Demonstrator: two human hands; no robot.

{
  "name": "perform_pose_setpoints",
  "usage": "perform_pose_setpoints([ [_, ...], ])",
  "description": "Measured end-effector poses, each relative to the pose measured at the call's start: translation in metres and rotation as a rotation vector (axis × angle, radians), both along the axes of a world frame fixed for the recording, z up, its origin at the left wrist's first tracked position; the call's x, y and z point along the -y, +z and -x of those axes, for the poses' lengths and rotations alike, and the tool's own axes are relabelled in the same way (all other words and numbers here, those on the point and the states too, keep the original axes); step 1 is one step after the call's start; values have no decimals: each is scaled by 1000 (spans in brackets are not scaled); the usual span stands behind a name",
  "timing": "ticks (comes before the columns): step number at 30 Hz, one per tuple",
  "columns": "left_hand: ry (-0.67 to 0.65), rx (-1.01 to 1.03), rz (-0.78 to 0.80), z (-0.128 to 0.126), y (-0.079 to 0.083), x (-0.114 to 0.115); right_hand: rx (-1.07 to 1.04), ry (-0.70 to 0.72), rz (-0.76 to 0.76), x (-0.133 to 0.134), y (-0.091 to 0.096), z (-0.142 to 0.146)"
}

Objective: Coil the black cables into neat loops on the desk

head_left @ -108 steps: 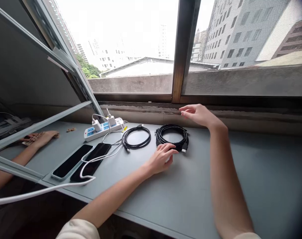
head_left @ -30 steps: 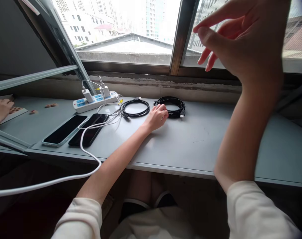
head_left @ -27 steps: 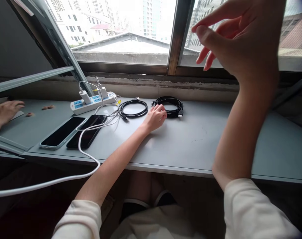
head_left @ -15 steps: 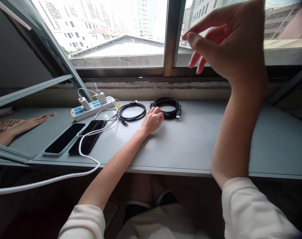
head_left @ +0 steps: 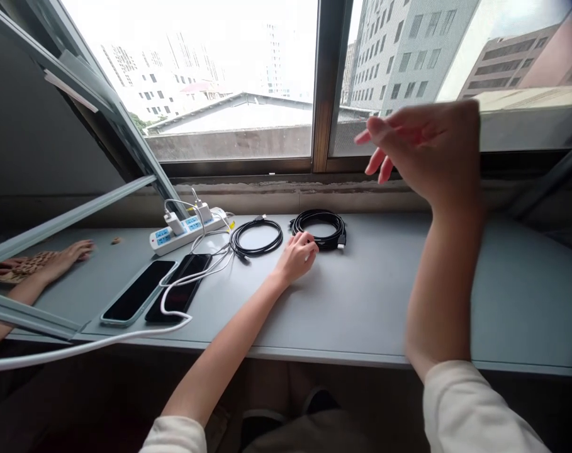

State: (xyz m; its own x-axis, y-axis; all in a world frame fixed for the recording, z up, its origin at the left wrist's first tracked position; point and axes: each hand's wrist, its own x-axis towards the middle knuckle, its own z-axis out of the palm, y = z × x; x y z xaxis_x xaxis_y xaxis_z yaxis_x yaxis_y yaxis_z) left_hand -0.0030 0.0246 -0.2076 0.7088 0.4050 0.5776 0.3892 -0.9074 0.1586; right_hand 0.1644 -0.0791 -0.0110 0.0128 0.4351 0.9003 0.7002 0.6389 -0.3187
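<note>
On the table, my left hand [head_left: 297, 257] rests with loosely curled fingers, a small gap showing between thumb and fingers and nothing visible in it. Its fingertips lie at the near left edge of a thick coil of black cable [head_left: 330, 241], perhaps touching it. A thinner coil of black cable [head_left: 279, 238] with plugs at its ends lies to the left, apart from the hand. My right hand [head_left: 425, 151] is raised in front of the window, high above the table. Its thumb is near the bent index finger, the other fingers are apart, and nothing shows between them.
A white power strip [head_left: 191, 238] with two chargers stands at the back left. Two phones [head_left: 137, 292] lie before it, a white cable [head_left: 125, 338] running across one. Metal bars [head_left: 73, 214] cross the left side; beyond them, another person's hands [head_left: 68, 259] are near a keyboard.
The view has tilted up, so the table sits lower in the picture. My right hand has come down from the top edge. My left hand stays by the thick coil.
</note>
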Motion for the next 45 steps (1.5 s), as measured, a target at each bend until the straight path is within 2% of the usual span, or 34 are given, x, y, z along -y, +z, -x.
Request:
perform_pose_setpoints([
  [5,-10,-2,4,1,0,2,-37,-64,-59,-3,0,-12],
  [8,-16,15,8,2,1,3,-146,37,-160,-11,1,-11],
  [10,-24,35,2,3,2,3,-331,101,-321,-17,2,-5],
  [12,-43,53,-14,3,3,3,-585,67,-598,-20,4,5],
  [13,-53,65,-24,3,3,3,-719,81,-684,-20,5,9],
  [14,-61,68,-28,3,3,3,-815,138,-708,-19,6,14],
  [18,-67,48,18,2,2,3,-1073,575,-520,-6,11,25],
  [20,-65,45,20,2,1,3,-1164,746,-441,0,12,29],
  [25,-48,39,23,3,-2,1,-1291,959,-356,11,13,34],
  [33,-32,48,25,4,1,1,-1473,1013,-292,25,19,45],
  [45,-60,121,-28,6,7,2,-1342,885,-311,28,20,53],
])
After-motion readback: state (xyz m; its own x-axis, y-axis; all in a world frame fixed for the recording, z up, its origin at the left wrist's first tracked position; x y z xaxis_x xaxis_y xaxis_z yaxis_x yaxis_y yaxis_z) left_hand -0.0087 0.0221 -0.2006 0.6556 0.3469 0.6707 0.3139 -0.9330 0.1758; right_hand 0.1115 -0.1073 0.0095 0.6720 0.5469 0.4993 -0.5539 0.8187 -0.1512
